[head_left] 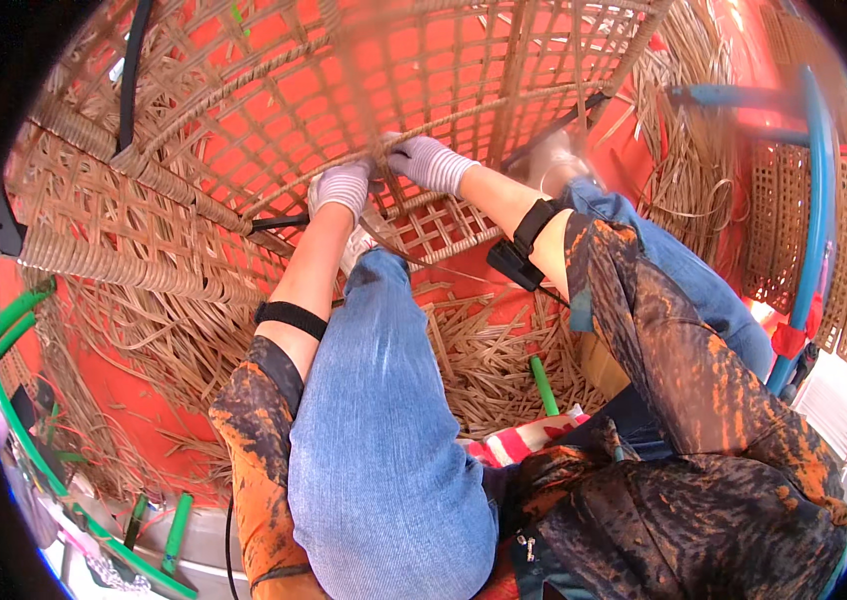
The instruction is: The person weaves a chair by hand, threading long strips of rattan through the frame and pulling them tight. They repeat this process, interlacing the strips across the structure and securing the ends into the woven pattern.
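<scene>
A large open-weave wicker panel [324, 85] with a wrapped cane frame stands before me. Both my hands wear grey gloves with white-striped cuffs and meet at one of its horizontal ribs. My left hand [344, 187] is closed at the rib, its fingertips mostly hidden behind the wrist and weave. Just right of it, my right hand [430, 164] has its fingers bent and pressed on the same rib. A loose brown cane strip [414, 255] trails down from between the hands.
Cut cane strips [489, 370] litter the red floor covering [109, 345] between and beside my legs. A bundle of long strips [689, 150] lies at right, near a blue tubular frame [816, 200] and woven brown panels [779, 210]. Green tubes [177, 535] stand at lower left.
</scene>
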The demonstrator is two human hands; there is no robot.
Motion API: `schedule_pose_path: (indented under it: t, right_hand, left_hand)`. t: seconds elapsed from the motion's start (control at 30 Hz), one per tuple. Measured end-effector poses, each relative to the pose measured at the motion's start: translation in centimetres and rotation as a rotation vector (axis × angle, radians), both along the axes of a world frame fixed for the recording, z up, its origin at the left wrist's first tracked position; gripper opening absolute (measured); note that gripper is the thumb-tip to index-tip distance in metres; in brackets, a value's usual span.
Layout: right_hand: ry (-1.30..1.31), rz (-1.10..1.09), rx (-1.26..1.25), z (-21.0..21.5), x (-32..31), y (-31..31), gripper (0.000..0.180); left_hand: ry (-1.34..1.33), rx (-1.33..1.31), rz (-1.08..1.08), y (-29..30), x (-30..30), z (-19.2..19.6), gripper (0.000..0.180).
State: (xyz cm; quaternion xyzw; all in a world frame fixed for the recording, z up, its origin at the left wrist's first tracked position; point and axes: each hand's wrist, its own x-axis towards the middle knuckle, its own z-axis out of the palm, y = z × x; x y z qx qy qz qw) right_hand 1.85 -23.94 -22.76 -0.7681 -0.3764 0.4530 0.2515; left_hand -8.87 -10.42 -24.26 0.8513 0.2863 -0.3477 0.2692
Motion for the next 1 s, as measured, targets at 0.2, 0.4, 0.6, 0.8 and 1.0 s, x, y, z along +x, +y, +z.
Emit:
schedule_pose_path:
  t: [0.2,0.4,0.6,0.8,1.0]
  right_hand:
    - [-0.303,0.173,-0.019,2.8,0.1,0.0,0.035]
    - [-0.404,0.264,-0.099,6.2,0.3,-1.7,0.033]
    - [-0.436,0.084,0.213,9.0,-2.8,-4.9,0.023]
    - [-0.582,0.661,0.138,11.7,-9.6,-8.5,0.014]
    - [-0.376,1.090,0.004,8.5,-17.5,-19.5,0.023]
  left_hand:
    - [-0.168,-0.042,0.214,-1.3,-1.0,1.4,0.049]
    - [-0.597,-0.361,0.433,-2.1,-2.2,0.5,0.039]
    - [-0.528,-0.165,0.594,-2.5,-3.3,4.1,0.042]
    - [-0.412,-0.022,0.347,-4.5,-0.6,9.9,0.046]
    - [-0.433,-0.065,0.432,-2.8,-1.7,4.7,0.032]
